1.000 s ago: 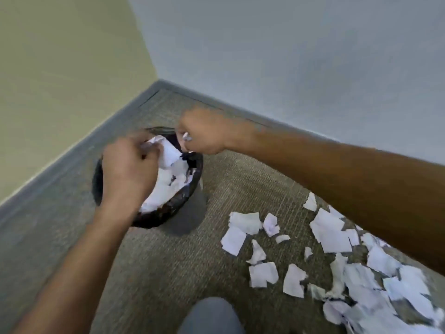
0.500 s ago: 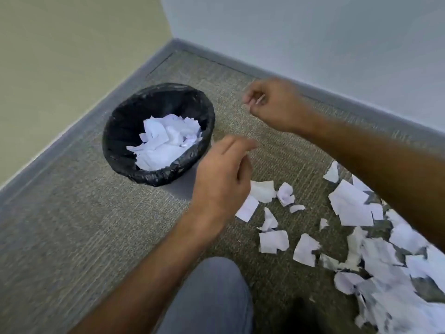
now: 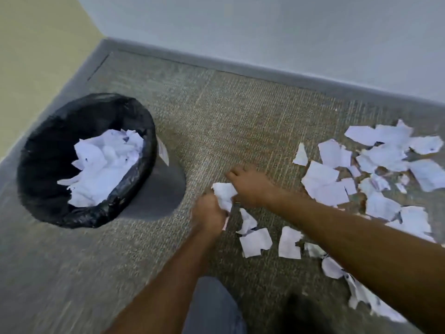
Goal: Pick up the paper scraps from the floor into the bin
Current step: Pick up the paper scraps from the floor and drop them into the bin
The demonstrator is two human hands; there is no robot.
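On carpet near frame centre, both hands meet over one crumpled white scrap (image 3: 224,194). Left hand (image 3: 209,214) at about 6 o'clock of the scrap, fingers curled round its lower part, gripping it. Right hand (image 3: 250,186) at 3 o'clock of the scrap, knuckles up, fingers bent down onto carpet and against the scrap's right edge; fingertips hidden under the hand, so cannot tell whether it pinches the paper or only touches it. Frame is motion-blurred round the hands.

Bin (image 3: 154,141) at 9 o'clock of the hands, well apart from them, standing upright on the carpet (image 3: 240,112) near the room corner. Black bag liner folded over its rim. Inside, a heap of white paper pieces (image 3: 103,165), piled toward the right side of the bin.

Loose paper scraps (image 3: 325,184) spread on floor from 1 o'clock round to 5 o'clock of the hands. Nearest ones: a few pieces (image 3: 256,242) just below the hands at 5 o'clock, lying flat, some overlapping. Bigger overlapping pile at 2–3 o'clock toward the right edge, partly covered by the right forearm. More scraps (image 3: 361,292) at 4–5 o'clock beneath that forearm.

Knee in blue-grey trousers (image 3: 214,307) at 6 o'clock, bottom edge. Dark blurred shape just right of it, cannot tell what. Grey skirting (image 3: 265,73) runs along pale wall (image 3: 265,27) at 12 o'clock; yellowish wall (image 3: 36,56) at 10 o'clock.
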